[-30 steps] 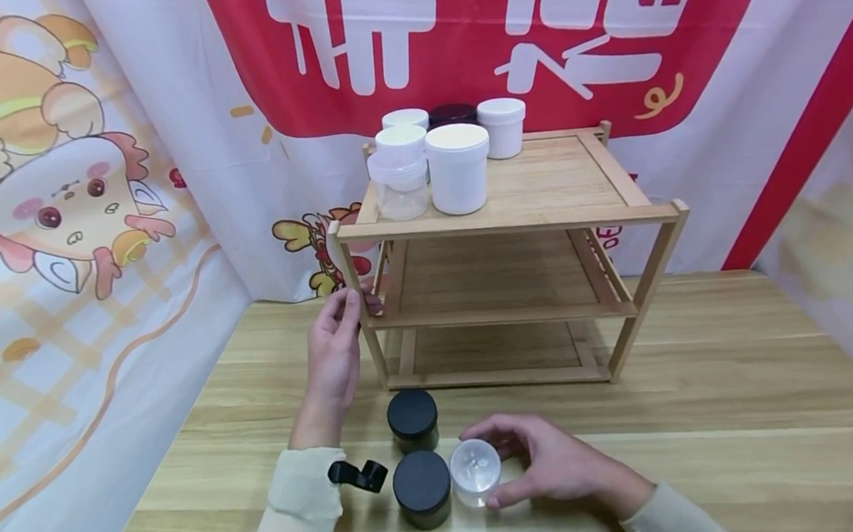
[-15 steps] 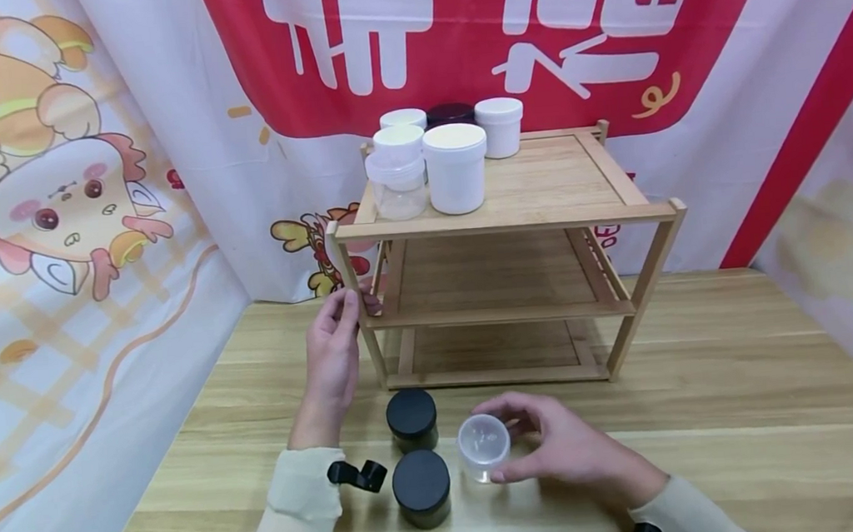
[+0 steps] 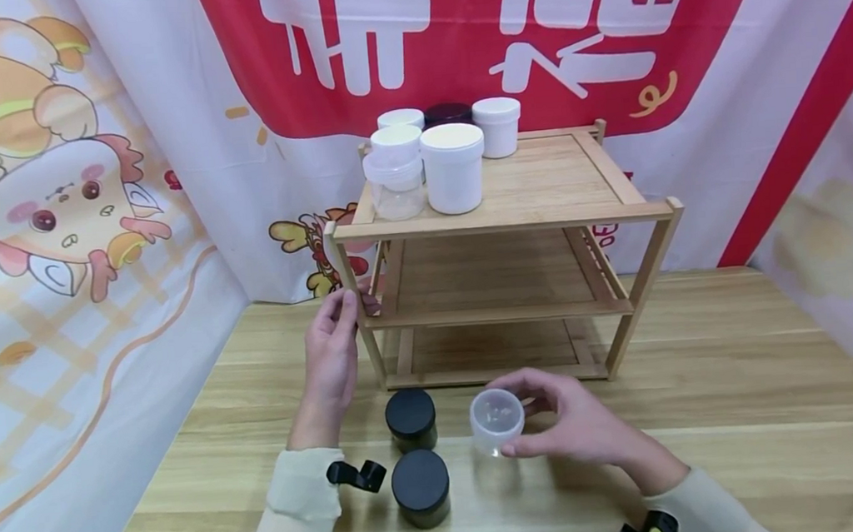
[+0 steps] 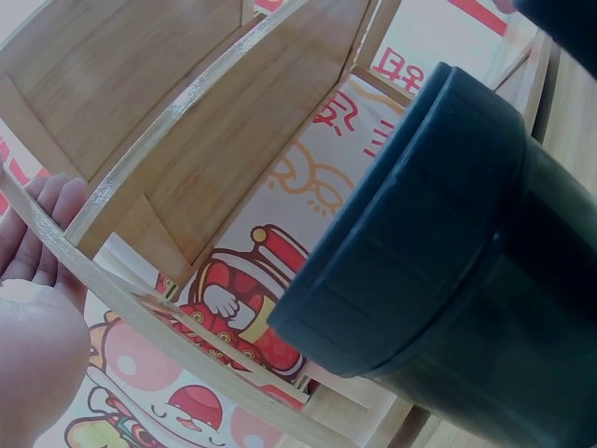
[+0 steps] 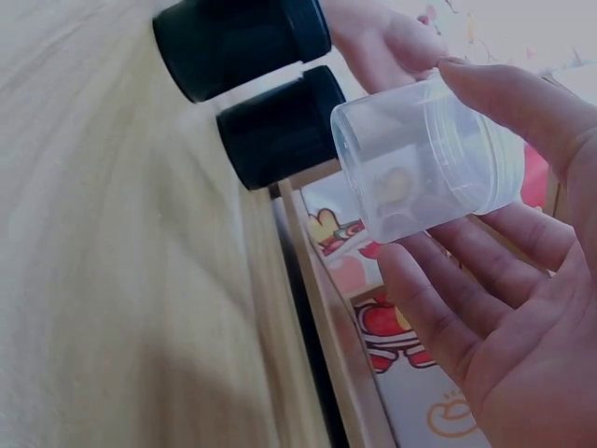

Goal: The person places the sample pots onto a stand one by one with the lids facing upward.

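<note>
A clear plastic jar [image 3: 496, 417] is held above the table by my right hand [image 3: 570, 422], thumb on one side and fingers on the other. The right wrist view shows the same clear jar [image 5: 410, 159] lifted off the wood. My left hand [image 3: 333, 340] grips the left front post of the wooden shelf rack [image 3: 498, 315]. Two black-lidded dark jars [image 3: 421, 483] stand on the table between my forearms, one behind the other. One dark jar [image 4: 420, 224] looms large in the left wrist view.
On the rack's top tier, toward the left, stand several jars: a tall white jar [image 3: 454, 170], a clear jar [image 3: 395, 189], smaller white ones and a dark one [image 3: 448, 114]. The two lower tiers lie beneath. Printed cloth [image 3: 181, 110] hangs behind and at the sides.
My right hand has picked the clear jar up from beside the front dark jar and carried it forward and right, toward the rack. The left hand stays on the post.
</note>
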Available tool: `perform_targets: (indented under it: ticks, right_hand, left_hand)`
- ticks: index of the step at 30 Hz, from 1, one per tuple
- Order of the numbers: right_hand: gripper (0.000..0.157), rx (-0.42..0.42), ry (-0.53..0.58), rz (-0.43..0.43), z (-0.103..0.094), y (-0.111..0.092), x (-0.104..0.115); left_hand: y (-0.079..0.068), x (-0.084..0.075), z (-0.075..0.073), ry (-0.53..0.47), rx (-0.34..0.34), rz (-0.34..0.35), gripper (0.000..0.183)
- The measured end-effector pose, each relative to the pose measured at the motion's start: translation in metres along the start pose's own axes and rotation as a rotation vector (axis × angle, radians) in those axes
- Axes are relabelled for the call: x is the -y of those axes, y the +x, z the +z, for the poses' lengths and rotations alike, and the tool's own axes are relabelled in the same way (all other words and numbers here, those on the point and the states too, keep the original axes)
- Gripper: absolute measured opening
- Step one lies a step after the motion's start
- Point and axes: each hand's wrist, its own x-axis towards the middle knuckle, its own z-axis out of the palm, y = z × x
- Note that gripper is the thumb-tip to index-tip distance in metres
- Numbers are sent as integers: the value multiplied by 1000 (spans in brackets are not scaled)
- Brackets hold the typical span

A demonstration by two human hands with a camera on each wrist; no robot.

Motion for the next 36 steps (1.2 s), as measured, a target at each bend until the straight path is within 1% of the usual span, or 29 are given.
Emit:
perform_targets:
  ticks: [4, 12, 16, 19, 23, 25, 27, 33, 36]
  right_hand:
    - [67, -18, -22, 7, -5, -1, 1]
    - [65, -60, -56, 1, -16, 0, 7]
    - [66, -84, -66, -2, -21, 1, 12]
    - [67, -106, -69, -20, -24, 3, 16]
    - [66, -144, -76, -46, -32, 6, 26]
    - [64, -160, -92, -54, -39, 8, 32]
    - [64, -173, -114, -46, -47, 9, 39]
    - [63, -196, -191, -9, -71, 11, 62]
    - [61, -192, -198, 10, -81, 11, 74]
  left_hand:
    - [0, 0, 0, 0, -4, -8, 23]
    - [0, 1, -2, -16, -15, 1, 32]
    - [0, 1, -3, -11, -11, 7, 31]
    - [1, 2, -4, 1, 0, 8, 32]
    - [2, 3, -5, 9, 13, 2, 31]
    - [2, 3, -5, 12, 10, -7, 27]
    - [2, 2, -5, 12, 7, -8, 26]
    - [1, 2, -4, 10, 12, 14, 36]
    - [1, 3, -3, 10, 8, 12, 29]
